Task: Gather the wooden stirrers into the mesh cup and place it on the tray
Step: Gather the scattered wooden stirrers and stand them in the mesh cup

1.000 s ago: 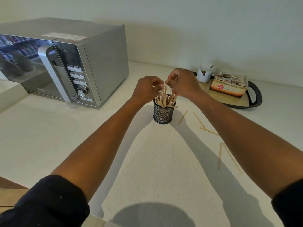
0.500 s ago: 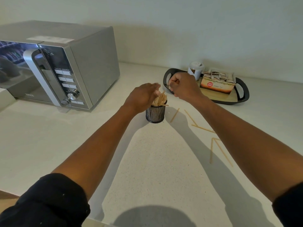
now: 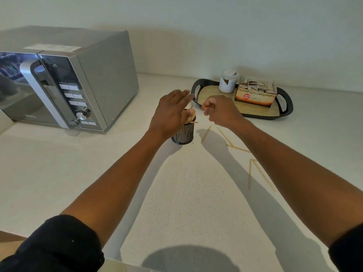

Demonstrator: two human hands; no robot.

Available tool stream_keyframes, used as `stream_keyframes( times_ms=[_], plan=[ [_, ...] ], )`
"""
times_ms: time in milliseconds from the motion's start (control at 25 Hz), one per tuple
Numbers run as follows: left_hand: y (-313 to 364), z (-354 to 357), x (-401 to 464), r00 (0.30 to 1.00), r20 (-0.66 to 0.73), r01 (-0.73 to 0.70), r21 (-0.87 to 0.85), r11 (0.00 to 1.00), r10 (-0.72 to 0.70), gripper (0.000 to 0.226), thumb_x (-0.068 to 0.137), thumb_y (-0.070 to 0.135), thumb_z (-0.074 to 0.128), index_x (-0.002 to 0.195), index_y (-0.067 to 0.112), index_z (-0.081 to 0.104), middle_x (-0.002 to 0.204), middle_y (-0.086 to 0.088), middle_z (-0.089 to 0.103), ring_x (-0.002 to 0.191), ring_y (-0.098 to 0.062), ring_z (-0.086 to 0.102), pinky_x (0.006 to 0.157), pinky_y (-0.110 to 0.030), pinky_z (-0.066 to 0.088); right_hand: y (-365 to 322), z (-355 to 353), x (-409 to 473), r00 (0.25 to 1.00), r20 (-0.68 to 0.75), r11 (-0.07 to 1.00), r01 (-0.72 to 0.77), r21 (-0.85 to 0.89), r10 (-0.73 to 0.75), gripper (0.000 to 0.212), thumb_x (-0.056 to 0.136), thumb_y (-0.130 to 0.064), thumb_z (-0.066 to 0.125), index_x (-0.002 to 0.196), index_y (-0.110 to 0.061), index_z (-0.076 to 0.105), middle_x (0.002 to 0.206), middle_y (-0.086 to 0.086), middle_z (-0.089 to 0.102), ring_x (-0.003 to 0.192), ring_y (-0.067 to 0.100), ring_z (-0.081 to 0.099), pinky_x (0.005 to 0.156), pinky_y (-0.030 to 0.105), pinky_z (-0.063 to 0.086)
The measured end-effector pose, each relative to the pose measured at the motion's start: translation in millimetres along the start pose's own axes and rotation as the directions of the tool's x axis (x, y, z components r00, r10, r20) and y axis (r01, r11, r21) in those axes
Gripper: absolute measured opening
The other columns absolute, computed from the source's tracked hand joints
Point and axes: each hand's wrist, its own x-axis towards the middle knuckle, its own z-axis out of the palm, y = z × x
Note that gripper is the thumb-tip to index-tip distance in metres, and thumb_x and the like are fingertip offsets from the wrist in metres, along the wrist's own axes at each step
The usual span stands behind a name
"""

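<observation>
The job looks roughly half done. The mesh cup stands upright on the counter, in front of the microwave's right end and just short of the tray, and it holds a bundle of stirrers that stick up above its rim. The left hand hovers over the cup with its fingers spread wide and flat, gripping nothing, as if patting the bundle level. The right hand is just beside the cup, curled into a loose fist; whether a stirrer is pinched inside it cannot be told from this angle. Five loose stirrers are left on the counter to the right of the cup: one near its base, a crossed pair further out, and a pair forming a V nearer the person, partly under the right forearm. These have to go into the cup. The cup then has to be set on the tray, whose bare left half offers room beside the white jar and the tea box.
</observation>
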Motion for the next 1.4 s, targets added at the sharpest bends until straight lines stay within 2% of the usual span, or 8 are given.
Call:
stream_keyframes(
  times_ms=[120,280,440,560,720,1000,1280,1400],
  plan=[
    [33,2,-7,0.97,-0.194,-0.166,-0.076,0.983,0.148,0.033,0.099,0.026,0.047,0.126,0.014,0.059,0.122,-0.007,0.063,0.11,-0.023,0.056,0.088,-0.035,0.048,19,-4,-10,1.0,-0.007,1.0,-0.001,-0.001,0.001,0.017,0.093,-0.005,0.059,0.094,-0.014,0.073,0.094,0.0,0.07,0.09,0.018,0.066,0.085,0.035,0.056],
    [76,24,-37,0.963,-0.047,-0.268,-0.313,0.911,0.266,0.026,0.099,0.027,0.046,0.116,0.019,0.063,0.099,0.0,0.067,0.077,-0.012,0.062,0.06,-0.026,0.05,67,-7,-24,0.988,0.002,0.98,-0.152,-0.125,0.153,0.018,0.09,-0.006,0.06,0.091,-0.018,0.072,0.103,0.0,0.071,0.098,0.018,0.064,0.093,0.037,0.051],
    [100,65,-34,0.949,0.315,0.053,-0.24,0.969,0.026,0.026,0.098,0.028,0.046,0.112,0.015,0.063,0.106,-0.006,0.062,0.092,-0.025,0.062,0.075,-0.04,0.052,115,-5,-47,0.963,0.102,0.939,-0.213,-0.27,0.248,0.013,0.08,-0.014,0.069,0.088,-0.023,0.074,0.103,-0.003,0.071,0.097,0.018,0.064,0.09,0.033,0.052],
    [108,87,-19,0.906,0.367,0.243,-0.044,0.969,-0.211,0.023,0.097,0.019,0.048,0.115,0.008,0.057,0.113,-0.012,0.056,0.092,-0.031,0.063,0.075,-0.04,0.054,133,-1,-58,0.959,0.138,0.944,-0.209,-0.255,0.249,0.017,0.074,-0.023,0.078,0.089,-0.024,0.073,0.092,-0.008,0.065,0.093,0.015,0.061,0.085,0.032,0.05],
    [111,98,4,0.837,0.383,0.35,0.175,0.92,-0.391,0.027,0.09,0.003,0.054,0.117,0.003,0.058,0.122,-0.016,0.052,0.098,-0.027,0.064,0.073,-0.034,0.051,139,8,-56,0.971,0.156,0.946,-0.13,-0.298,0.182,0.009,0.078,-0.024,0.075,0.086,-0.019,0.077,0.085,-0.004,0.071,0.084,0.016,0.064,0.083,0.034,0.053],
    [108,105,29,0.701,0.466,0.507,0.208,0.836,-0.541,0.022,0.088,0.007,0.056,0.108,0.006,0.065,0.115,-0.013,0.066,0.106,-0.029,0.063,0.074,-0.033,0.047,136,8,-60,0.972,0.164,0.927,-0.099,-0.363,0.168,0.01,0.083,-0.018,0.07,0.085,-0.009,0.074,0.087,0.006,0.072,0.084,0.022,0.067,0.083,0.039,0.057],
    [110,105,21,0.756,0.477,0.394,0.215,0.894,-0.448,0.025,0.093,0.012,0.052,0.114,0.008,0.065,0.117,-0.011,0.065,0.107,-0.027,0.063,0.081,-0.034,0.051,135,4,-63,0.957,0.245,0.878,-0.023,-0.477,0.158,0.021,0.094,-0.024,0.053,0.103,-0.01,0.066,0.096,0.003,0.065,0.088,0.019,0.063,0.081,0.033,0.054],
    [114,104,18,0.787,0.439,0.397,0.176,0.901,-0.433,0.022,0.092,0.014,0.053,0.11,0.007,0.064,0.112,-0.011,0.066,0.103,-0.027,0.065,0.075,-0.034,0.049,138,9,-63,0.947,0.28,0.879,-0.007,-0.476,0.159,0.022,0.095,-0.022,0.05,0.107,-0.009,0.062,0.098,0.004,0.063,0.09,0.019,0.062,0.083,0.034,0.054]
  ],
)
